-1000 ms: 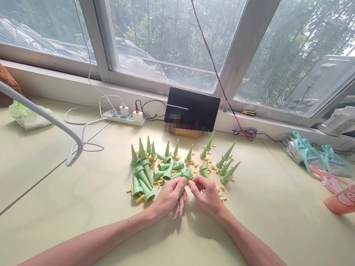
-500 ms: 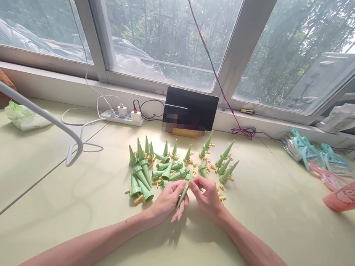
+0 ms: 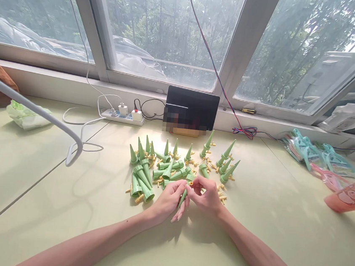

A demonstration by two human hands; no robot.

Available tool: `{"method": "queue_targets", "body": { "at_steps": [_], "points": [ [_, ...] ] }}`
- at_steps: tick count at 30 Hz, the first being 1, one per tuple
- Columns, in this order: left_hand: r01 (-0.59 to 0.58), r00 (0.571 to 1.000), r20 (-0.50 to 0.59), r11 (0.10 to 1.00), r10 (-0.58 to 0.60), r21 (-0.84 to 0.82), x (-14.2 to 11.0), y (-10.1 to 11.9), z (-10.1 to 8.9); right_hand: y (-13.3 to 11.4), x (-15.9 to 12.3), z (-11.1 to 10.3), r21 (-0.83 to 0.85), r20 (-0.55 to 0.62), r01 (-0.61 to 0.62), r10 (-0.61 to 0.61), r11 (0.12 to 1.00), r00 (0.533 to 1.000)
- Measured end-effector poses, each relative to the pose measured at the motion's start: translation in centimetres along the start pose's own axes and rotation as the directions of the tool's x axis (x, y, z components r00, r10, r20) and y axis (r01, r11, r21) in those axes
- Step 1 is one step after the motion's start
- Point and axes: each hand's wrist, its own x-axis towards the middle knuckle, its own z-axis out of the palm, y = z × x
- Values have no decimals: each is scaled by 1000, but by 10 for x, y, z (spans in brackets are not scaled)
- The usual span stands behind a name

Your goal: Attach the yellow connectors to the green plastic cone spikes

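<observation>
My left hand [image 3: 168, 199] is closed round a green plant watering spike [image 3: 182, 198], whose tip points down towards me. Against the spike's upper part, my right hand [image 3: 205, 194] pinches a small yellow valve [image 3: 191, 184] between thumb and fingers. Whether the valve sits in the spike's side hole is hidden by the fingers. Just beyond my hands lie more green spikes [image 3: 143, 176], some on their sides and some standing point up. Loose yellow valves [image 3: 221, 197] lie beside my right hand.
A dark tablet [image 3: 195, 109] leans at the back by the window. Left of it is a power strip [image 3: 123, 119] with cables. A grey curved bar [image 3: 40, 108] crosses the left side. Teal packaged items [image 3: 309, 151] and a pink cup [image 3: 348, 195] are at the right.
My right fingers have shifted slightly down along the spike, and the yellow valve's round opening now shows above them. My left hand keeps its hold.
</observation>
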Motion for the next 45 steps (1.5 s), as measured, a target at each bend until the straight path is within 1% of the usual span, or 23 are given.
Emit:
{"method": "queue_targets", "body": {
  "at_steps": [6, 23, 28, 30, 35, 38, 40, 43, 45],
  "points": [
    [-10, 1000, 1, 1000, 10, 13, 0, 0, 0, 1, 1, 0, 15, 12, -5, 5, 1000, 1000],
    [-15, 1000, -10, 999, 16, 29, 0, 0, 0, 4, 1, -1, -52, 36, 47, -45, 998, 998],
    [-11, 1000, -10, 999, 11, 33, -1, 1, 1, 5, 2, 0, -34, 31, 65, -64, 997, 997],
    [-19, 999, -26, 999, 21, 46, -1, 2, 2, 6, 3, 0, -26, 26, 66, -66, 997, 998],
    [-116, 983, -134, 990, 126, 85, 0, 1, 6, 7, 1, 2, -8, 15, 69, -69, 998, 998],
    [-164, 962, -197, 976, 191, 145, 0, -2, 7, 6, 0, 2, -12, 4, 82, -82, 997, 997],
    [-204, 939, -241, 962, 244, 179, 0, -4, 6, 5, 0, 1, -24, -3, 100, -100, 995, 995],
    [-274, 906, -268, 937, 327, 216, 0, -6, 4, 7, 2, -2, -66, -3, 142, -143, 988, 990],
    [-299, 895, -265, 923, 359, 242, -1, -5, 2, 10, 4, -7, -120, -4, 204, -206, 972, 979]
  ]
}}
